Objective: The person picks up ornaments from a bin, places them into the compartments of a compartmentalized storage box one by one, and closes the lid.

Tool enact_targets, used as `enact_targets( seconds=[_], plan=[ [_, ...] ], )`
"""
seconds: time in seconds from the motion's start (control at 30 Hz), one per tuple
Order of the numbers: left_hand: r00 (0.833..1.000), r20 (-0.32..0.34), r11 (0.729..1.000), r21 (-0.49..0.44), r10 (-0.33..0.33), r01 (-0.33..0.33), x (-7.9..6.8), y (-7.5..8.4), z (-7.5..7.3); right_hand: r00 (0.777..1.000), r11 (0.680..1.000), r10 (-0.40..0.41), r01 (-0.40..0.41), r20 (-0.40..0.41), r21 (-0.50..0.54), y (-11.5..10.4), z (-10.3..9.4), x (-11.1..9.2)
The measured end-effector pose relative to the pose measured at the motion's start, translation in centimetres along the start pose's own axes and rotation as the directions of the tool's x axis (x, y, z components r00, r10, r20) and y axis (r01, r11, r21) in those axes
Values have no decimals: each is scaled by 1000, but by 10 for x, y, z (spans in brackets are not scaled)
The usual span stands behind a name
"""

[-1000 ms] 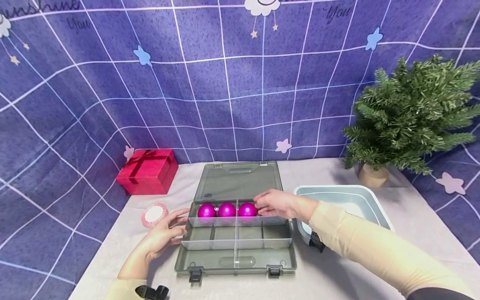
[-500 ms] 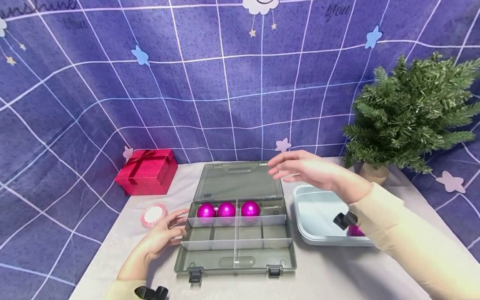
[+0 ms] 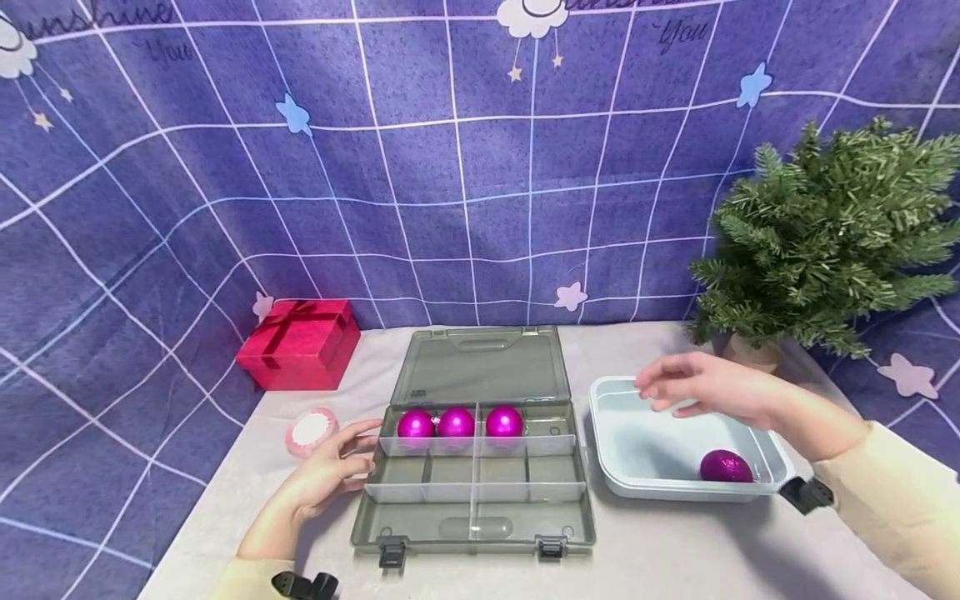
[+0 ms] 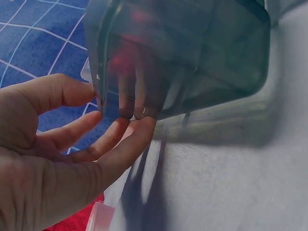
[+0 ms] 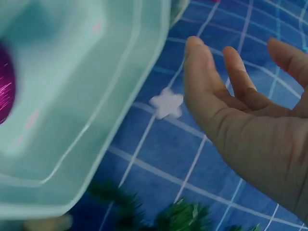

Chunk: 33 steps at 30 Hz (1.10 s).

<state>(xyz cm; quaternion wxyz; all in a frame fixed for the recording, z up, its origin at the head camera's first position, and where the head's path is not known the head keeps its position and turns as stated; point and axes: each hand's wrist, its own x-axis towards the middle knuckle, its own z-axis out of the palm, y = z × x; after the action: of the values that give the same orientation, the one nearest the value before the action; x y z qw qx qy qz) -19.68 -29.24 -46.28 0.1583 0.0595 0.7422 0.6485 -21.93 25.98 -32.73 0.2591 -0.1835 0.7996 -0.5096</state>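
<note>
The divided box (image 3: 501,468) is touched by the left hand (image 3: 322,477), fingers relaxed, seemingly for steadiness; near the basin (image 3: 637,442) (one glittery ball (image 3: 725,467) inside!) the right hand (image 3: 708,387) is held loose, empty.

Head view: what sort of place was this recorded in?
Probably an indoor tabletop arranged for recording: a patterned cloth hangs behind a pale table, with a small tree and red gift box on it.

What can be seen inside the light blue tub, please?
One dark magenta bauble lies inside the light blue tub, near its front right corner. In the head view, the right hand covers part of its far side, hiding anything there.
</note>
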Motion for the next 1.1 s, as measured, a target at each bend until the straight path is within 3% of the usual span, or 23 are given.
enact_targets(
  seconds=[0.23, 0.43, 0.63, 0.8, 0.93, 1.1],
  plan=[
    [1000, 2, 1000, -2, 6, -6, 2, 1, 2, 998, 996, 61, -63, -34, -66, 44, -11, -26],
    [1000, 2, 1000, -13, -1, 1, 0, -2, 1, 993, 984, 69, -84, -96, -158, 71, -5, -39],
    [1000, 10, 1000, -25, 4, -4, 0, -4, 0, 993, 979, 76, -92, -91, -184, 85, 3, -41],
    [1000, 16, 1000, -24, 9, -8, 0, -2, -1, 997, 983, 17, -30, -73, -184, 96, 7, -41],
    [1000, 13, 1000, -22, 6, -6, 0, -1, -1, 995, 970, -30, 6, -95, -241, 99, 8, -38],
    [1000, 11, 1000, -19, -5, 5, 0, -1, 0, 991, 952, -23, -19, -135, -305, 99, 10, -32]
  ],
)
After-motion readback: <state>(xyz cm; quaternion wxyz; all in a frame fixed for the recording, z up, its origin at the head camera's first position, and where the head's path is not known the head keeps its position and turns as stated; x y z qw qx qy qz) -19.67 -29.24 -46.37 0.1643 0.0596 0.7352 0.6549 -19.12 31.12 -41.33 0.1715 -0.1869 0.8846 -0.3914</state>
